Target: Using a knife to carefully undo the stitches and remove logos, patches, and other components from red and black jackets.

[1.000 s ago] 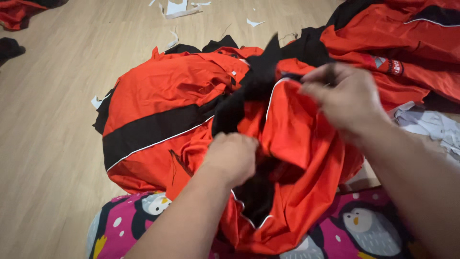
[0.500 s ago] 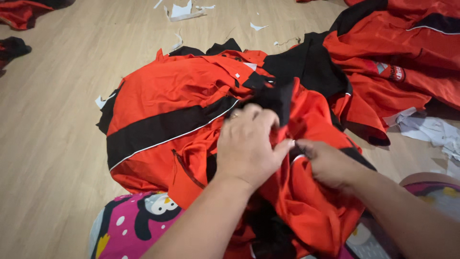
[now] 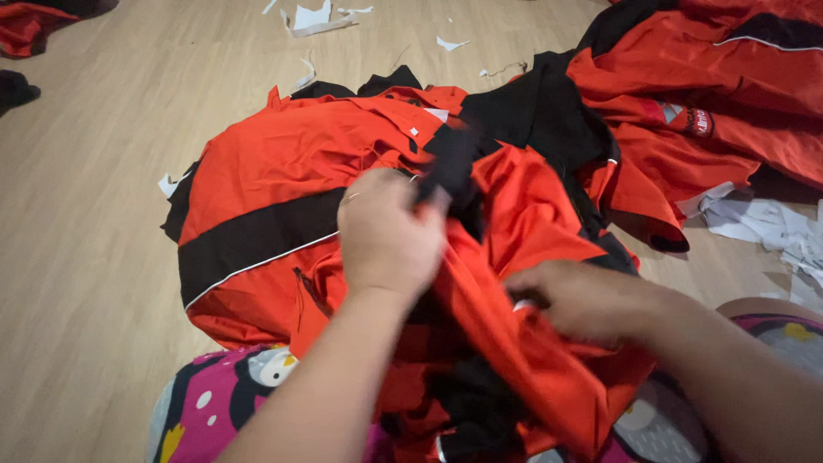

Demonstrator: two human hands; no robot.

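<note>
- Red-and-black garment: on the lap, over the floor pile.
- Left hand: clenched on its black trim, lifted.
- Right hand: grasping red fabric lower down.
- Step, judged: straightening the piece; pulling it taut seems due.

Both hands gripping red-black garment over floor.

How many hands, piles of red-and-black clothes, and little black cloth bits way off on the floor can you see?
Hands: 2, the left hand and the right hand, both gripping the garment.
Red-and-black clothing heaps: 3, the middle heap, the right heap, the corner heap.
Lone black cloth bits: 1, the black scrap.
Total: 6.
</note>
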